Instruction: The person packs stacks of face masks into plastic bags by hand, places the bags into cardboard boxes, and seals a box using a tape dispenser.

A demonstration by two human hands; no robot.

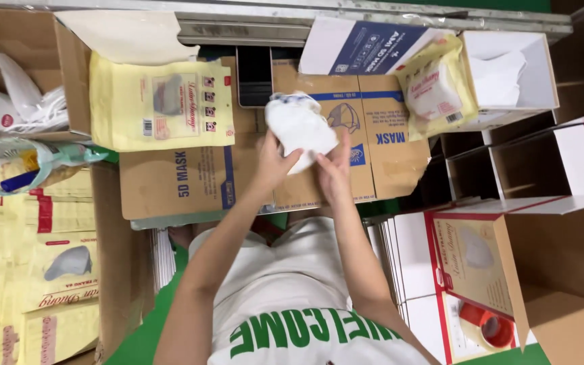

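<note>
Head view: a person stands over a flattened cardboard box (272, 169) used as a worktop.
Left hand (275, 165): fingers curled onto the lower left edge of a stack of white masks (300, 125), thumb pressing on top.
Right hand (332, 172): fingers close together, pinching the stack's lower right corner.
Masks: lifted just above the cardboard, between both hands.
Nearby: a yellow packet (160, 108) at left, a black phone (254, 74) behind the stack.

Head camera, looking steeply down, close over cardboard worktop (170, 182)
</note>
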